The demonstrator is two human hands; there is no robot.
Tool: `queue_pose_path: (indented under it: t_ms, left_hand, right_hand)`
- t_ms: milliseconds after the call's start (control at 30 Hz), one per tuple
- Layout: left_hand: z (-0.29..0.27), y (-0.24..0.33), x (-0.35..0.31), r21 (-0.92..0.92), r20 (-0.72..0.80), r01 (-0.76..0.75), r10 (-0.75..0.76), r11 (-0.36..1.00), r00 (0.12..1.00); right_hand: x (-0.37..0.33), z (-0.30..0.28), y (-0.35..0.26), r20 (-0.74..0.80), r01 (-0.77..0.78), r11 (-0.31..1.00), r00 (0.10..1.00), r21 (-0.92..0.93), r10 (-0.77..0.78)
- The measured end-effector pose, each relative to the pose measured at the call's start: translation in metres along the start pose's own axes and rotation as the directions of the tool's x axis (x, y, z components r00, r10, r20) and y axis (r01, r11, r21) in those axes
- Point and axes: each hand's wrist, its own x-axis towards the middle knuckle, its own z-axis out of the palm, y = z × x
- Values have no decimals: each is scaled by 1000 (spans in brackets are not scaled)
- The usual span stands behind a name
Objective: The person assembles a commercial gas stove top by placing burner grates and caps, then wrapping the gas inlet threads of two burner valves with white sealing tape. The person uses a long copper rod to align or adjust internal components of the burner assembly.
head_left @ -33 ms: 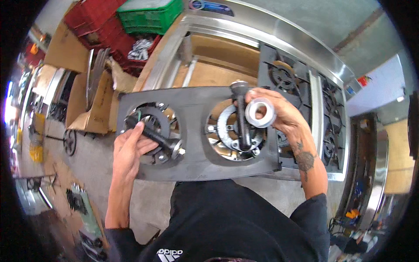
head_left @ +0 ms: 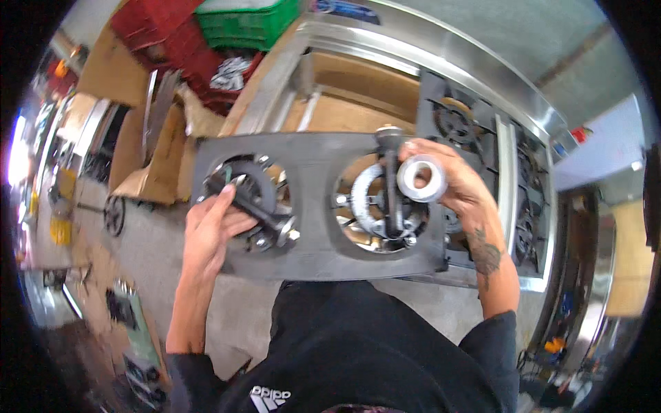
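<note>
A dark grey stove top plate [head_left: 313, 206] with two round burner openings lies in front of me. Over its left opening, my left hand [head_left: 215, 224] pinches a black burner tube [head_left: 256, 206], which slants down to a metal fitting at its right end. My right hand [head_left: 458, 175] holds a roll of clear tape [head_left: 422, 178] beside the right opening. Just left of the roll, a second black burner tube [head_left: 391, 186] stands nearly straight across a round burner ring [head_left: 361, 196]. My right fingertips are close to this tube's upper end; whether they grip it is unclear.
Behind the plate is a steel stove frame [head_left: 358, 41], with dark burner grates [head_left: 458, 124] on its right side. A green crate [head_left: 251, 26], red crates [head_left: 162, 38] and an opened cardboard box [head_left: 162, 162] stand to the left. Several parts lie on the floor at lower left.
The plate, both hands and the surroundings appear shifted slightly right in the picture. Both hands keep their holds on the left tube and the tape roll.
</note>
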Motion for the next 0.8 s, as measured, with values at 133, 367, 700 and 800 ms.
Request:
queue_pose_path:
  t_ms: [133, 367, 700, 800]
  left_hand:
    - [3, 1, 9, -45, 20, -49, 50, 998, 999]
    - [18, 62, 42, 141, 152, -154, 132, 978, 979]
    - [114, 132, 118, 498, 447, -444, 218, 745, 868]
    - [162, 130, 137, 545, 568, -518, 164, 659, 807]
  right_hand:
    - [-21, 12, -8, -103, 64, 997, 993, 37, -60]
    - [-65, 26, -6, -195, 279, 957, 946, 74, -261]
    - [-162, 108, 42, -459, 517, 843, 791, 148, -405]
    - [-187, 142, 60, -557, 509, 847, 753, 154, -351]
